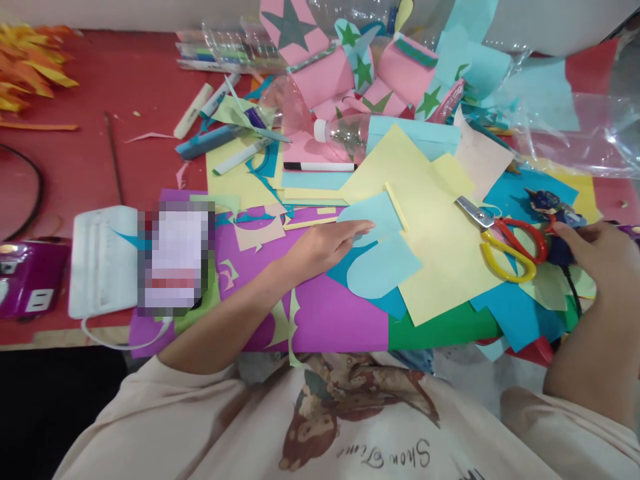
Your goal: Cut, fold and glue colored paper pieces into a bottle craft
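Note:
My left hand (327, 247) reaches over the middle of the table, its fingers stretched out and resting on a light blue paper cutout (375, 210). Just below those fingertips is a second, rounded light blue paper piece (383, 267). At the right, my right hand (600, 250) is closed around a dark blue glue gun (560, 250) with an orange trigger and a black cord; its grip is partly hidden by the fingers. Beside the gun lie scissors (507, 247) with red and yellow handles, on a large pale yellow sheet (430, 260).
At left are a phone (175, 257), a white device (103, 260) with a cable and a purple power strip (33, 280). Markers (320, 167), a plastic bottle (345, 133) and pink star-covered paper shapes (325, 77) fill the back. Purple paper (345, 313) and scraps cover the front.

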{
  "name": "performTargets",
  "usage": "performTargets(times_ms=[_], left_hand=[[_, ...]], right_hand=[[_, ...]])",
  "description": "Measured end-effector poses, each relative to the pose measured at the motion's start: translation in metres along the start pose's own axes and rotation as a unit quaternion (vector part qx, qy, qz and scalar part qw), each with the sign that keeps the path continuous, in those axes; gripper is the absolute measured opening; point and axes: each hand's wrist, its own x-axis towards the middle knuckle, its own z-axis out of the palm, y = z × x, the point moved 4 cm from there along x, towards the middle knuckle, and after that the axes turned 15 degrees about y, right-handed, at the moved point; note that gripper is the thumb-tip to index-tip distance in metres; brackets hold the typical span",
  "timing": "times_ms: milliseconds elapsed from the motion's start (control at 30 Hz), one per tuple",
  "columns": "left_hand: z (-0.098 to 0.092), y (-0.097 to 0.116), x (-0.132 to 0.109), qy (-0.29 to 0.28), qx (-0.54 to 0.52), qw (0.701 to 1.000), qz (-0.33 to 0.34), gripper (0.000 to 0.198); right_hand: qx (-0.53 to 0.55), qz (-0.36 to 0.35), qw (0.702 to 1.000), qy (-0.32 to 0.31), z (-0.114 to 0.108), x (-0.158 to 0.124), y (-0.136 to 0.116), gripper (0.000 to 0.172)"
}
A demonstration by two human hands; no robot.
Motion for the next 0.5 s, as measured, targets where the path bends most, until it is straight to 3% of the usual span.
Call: performTargets(times_ms=[200,367,500], left_hand=[[0.000,0.002,0.000,0.016,-0.033,0.999,-0.010,0.038],[-0.001,0.004,0.003,0.019,-0.043,0.998,-0.028,0.038],[-0.006,0.000,0.006,0.090,-0.016,0.995,-0.030,0.029]], right_hand=[[0.064,0.119,0.988,-0.073,-0.001,-0.007,-0.002,0.024],[0.150,0.109,0.981,0.061,0.001,-0.010,0.006,0.024],[0.250,0.162,0.934,0.197,0.009,-0.002,0.018,0.039]])
